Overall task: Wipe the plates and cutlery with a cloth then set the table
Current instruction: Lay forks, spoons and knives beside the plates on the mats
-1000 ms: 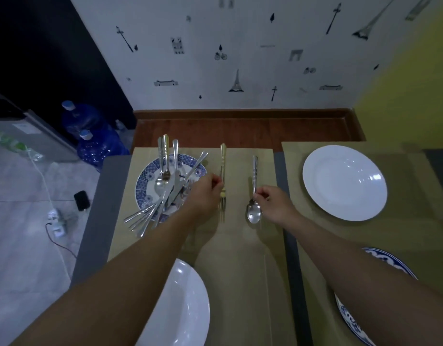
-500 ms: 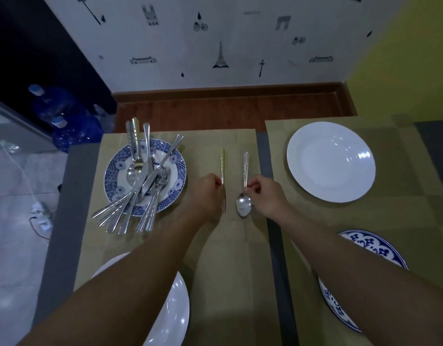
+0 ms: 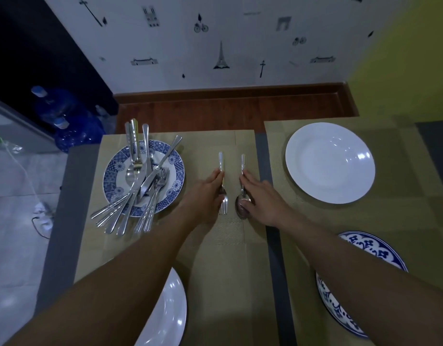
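Your left hand (image 3: pixel 205 196) is lying palm down on the left placemat (image 3: pixel 230 270), near its middle, with the forearm reaching in from the near-left corner of this placemat. Its fingers are almost straight and close together. The index tip is resting against the handle of the fork (image 3: pixel 221 164), and the thumb is lying beside the fork's neck, just before the tines.

Your right hand (image 3: pixel 264 198) is lying across the right edge of the same placemat, also palm down with stretched fingers. Its index tip is touching the handle of the spoon (image 3: pixel 243 162), and its thumb is pressing on the spoon's bowl. Neither hand is closing around anything; both are only touching with straight fingers.

The fork and the spoon are lying side by side on the far half of the placemat, parallel and apart. Their handles are pointing to its far edge, and the spoon is on the right.

On the far-left part of the placemat a blue patterned plate (image 3: pixel 110 178) is sitting. A pile of cutlery (image 3: pixel 143 186) is resting on it, with several handles hanging over the near rim. At the near edge of the placemat a white plate (image 3: pixel 170 308) is partly showing beside your left forearm.

To the right of the placemat, past a grey strip of table (image 3: pixel 262 156), a second placemat (image 3: pixel 402 216) is carrying a second white plate (image 3: pixel 330 163) and, nearer to you, a second patterned plate (image 3: pixel 380 250), partly hidden by your right forearm. Beyond the placemat's far-left corner, blue water bottles (image 3: pixel 73 131) are standing on the floor.
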